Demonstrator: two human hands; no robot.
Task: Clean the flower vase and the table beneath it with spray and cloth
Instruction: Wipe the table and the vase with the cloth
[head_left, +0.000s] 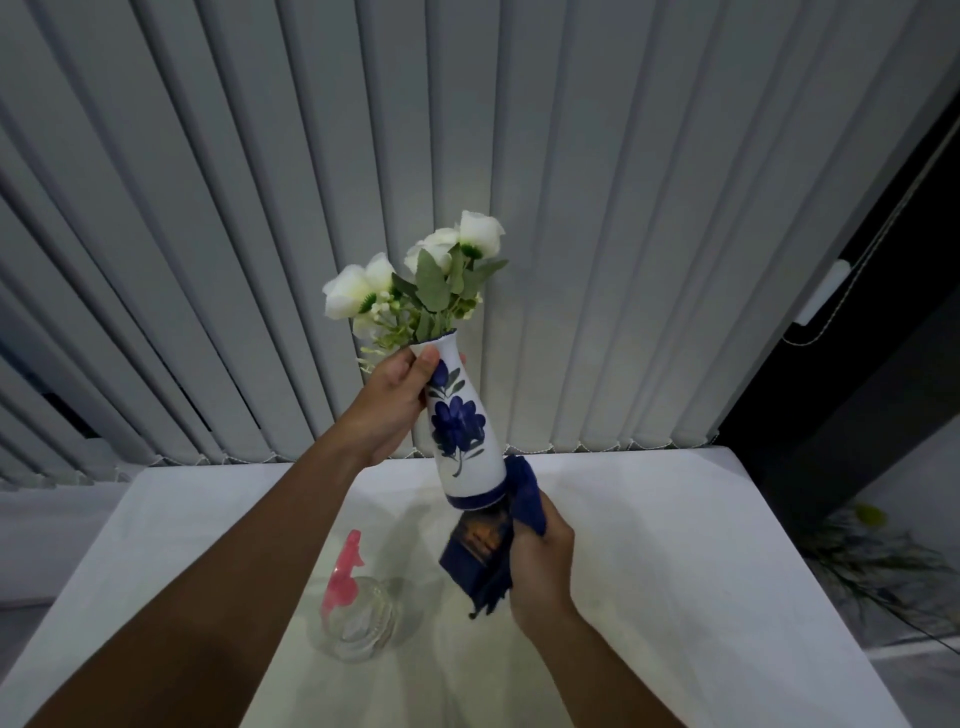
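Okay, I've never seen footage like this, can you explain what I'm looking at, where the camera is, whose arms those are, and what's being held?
There is one picture, from a camera worn on a person's head, looking forward and down, so the arms are the wearer's own. The left hand grips the neck of a white vase with blue flowers painted on it, lifted and tilted, with white flowers inside. The right hand presses a dark blue cloth against the vase's base. On the white table stands a clear spray bottle with a pink trigger. Vertical blinds hang behind.
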